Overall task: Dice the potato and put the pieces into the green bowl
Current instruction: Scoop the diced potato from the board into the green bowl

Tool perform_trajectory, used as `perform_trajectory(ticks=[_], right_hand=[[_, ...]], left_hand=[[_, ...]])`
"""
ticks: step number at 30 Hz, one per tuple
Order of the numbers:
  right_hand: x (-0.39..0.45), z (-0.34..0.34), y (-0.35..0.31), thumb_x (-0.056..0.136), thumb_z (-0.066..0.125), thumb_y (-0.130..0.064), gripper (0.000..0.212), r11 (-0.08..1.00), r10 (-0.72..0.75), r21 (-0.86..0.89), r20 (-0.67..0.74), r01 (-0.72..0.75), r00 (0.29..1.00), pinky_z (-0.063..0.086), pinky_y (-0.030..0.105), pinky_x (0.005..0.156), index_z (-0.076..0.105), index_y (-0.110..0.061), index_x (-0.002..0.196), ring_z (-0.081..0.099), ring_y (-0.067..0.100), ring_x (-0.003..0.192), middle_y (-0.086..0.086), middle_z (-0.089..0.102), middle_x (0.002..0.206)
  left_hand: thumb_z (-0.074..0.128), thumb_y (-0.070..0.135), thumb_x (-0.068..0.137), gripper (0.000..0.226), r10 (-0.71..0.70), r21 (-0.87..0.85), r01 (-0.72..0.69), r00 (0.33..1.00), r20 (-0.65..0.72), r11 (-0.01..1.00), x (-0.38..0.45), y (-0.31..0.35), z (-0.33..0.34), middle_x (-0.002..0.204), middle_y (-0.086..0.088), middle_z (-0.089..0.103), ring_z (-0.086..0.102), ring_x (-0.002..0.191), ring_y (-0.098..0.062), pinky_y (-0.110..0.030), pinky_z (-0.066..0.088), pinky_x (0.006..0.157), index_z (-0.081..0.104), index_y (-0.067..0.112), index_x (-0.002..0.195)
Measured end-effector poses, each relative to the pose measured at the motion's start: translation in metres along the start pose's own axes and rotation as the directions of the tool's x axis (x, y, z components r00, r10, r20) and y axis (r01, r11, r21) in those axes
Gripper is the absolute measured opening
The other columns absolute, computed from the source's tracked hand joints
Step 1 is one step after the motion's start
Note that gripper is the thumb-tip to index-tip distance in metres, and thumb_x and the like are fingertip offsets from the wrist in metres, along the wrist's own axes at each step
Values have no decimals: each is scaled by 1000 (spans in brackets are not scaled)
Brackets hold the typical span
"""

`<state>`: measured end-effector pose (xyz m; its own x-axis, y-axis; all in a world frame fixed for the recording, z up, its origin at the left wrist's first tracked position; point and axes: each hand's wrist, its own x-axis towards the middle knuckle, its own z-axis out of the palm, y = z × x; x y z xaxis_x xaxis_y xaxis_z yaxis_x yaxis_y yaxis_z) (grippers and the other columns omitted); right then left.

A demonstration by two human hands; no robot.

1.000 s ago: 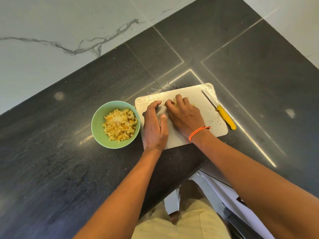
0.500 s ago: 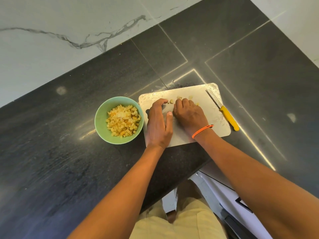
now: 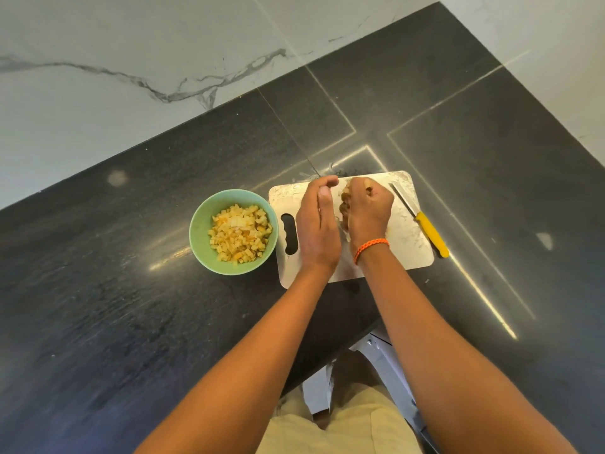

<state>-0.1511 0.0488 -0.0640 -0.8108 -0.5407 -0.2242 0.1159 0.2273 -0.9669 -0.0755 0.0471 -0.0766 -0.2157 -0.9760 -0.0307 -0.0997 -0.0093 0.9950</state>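
Head view: at the centre of the frame both hands meet over the board (image 3: pixel 406 247) on the dark worktop (image 3: pixel 98 322). The left hand (image 3: pixel 317 227) stands on edge, fingers straight and together, a wall on the left of the last pieces (image 3: pixel 343 204). The right hand (image 3: pixel 368 209) curls its fingers round that small heap and holds it against the left palm. The bowl (image 3: pixel 199 237) sits just left of the board, near but not touching, already well filled with dice (image 3: pixel 240 234).

The step in hand looks like gathering the last dice for transfer. To do it well, keep the two hands pressed close so nothing slips between them, lift low, and cross the short gap to the bowl before opening over its middle. Stray bits near the board's top edge want a second sweep.

Counted: one bowl, one board, one knife (image 3: pixel 422 221) lying at the board's right edge, untouched, two hands. The loose pieces are too hidden to count.
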Motion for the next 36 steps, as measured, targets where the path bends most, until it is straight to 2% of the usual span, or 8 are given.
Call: perform_trajectory(ticks=[5,10,14,18,21,26,29,36], right_hand=[[-25,14,-18,100,55,-20,25,814,324,433,211,-386,922,59,31,62,70,-5,86,70,22,71,11,70,78],[-43,39,-33,99,55,-20,23,789,276,459,329,-408,903,61,34,65,68,0,102,69,25,77,16,68,86],[-60,68,-40,94,54,-10,19,836,210,401,398,-375,893,60,37,67,69,-2,86,67,26,73,15,66,78],[-73,97,-33,93,51,-7,23,964,87,199,394,-178,915,54,34,65,64,9,82,62,18,70,13,65,74],[-73,106,-21,97,51,-13,17,967,-111,-136,540,216,835,50,28,60,67,-9,91,64,11,71,2,69,80],[-77,100,-17,104,49,-29,19,468,-243,-424,782,776,574,40,29,63,64,-21,113,65,20,89,-1,71,105],[-78,100,-20,107,45,-32,22,334,-392,-444,737,832,551,40,32,59,62,-19,111,62,22,89,0,69,101],[-74,99,-8,105,54,-33,20,626,-410,-331,631,706,659,49,28,60,63,-19,94,58,11,75,-5,67,87]], left_hand=[[36,25,115,43,-298,-361,274,954,-12,892,3,29,-2,113,-2,77,71,112,-16,-38,57,104,76,7,117],[38,24,114,46,-282,-505,200,955,-89,839,8,42,-31,115,-16,76,70,115,-32,-48,56,105,76,-2,114],[38,25,113,49,-232,-510,106,954,-189,853,15,36,-63,115,-22,74,66,118,-42,-55,52,108,75,-5,111],[37,31,113,51,-251,-493,113,942,-223,863,23,27,-95,116,-22,74,65,119,-43,-59,47,112,78,0,110],[37,28,113,49,-259,-376,133,916,-308,917,25,23,-114,113,-11,78,71,113,-29,-53,52,108,80,6,108],[38,22,113,47,-214,-211,141,900,-379,967,27,16,-132,106,-1,80,73,107,-18,-46,54,104,81,7,101],[40,20,112,45,-179,-200,109,907,-381,974,28,20,-129,101,-5,79,73,103,-22,-46,55,101,80,4,99],[42,19,111,43,-115,-139,58,889,-443,989,27,25,-122,88,-6,77,73,90,-21,-36,59,87,79,6,93]])
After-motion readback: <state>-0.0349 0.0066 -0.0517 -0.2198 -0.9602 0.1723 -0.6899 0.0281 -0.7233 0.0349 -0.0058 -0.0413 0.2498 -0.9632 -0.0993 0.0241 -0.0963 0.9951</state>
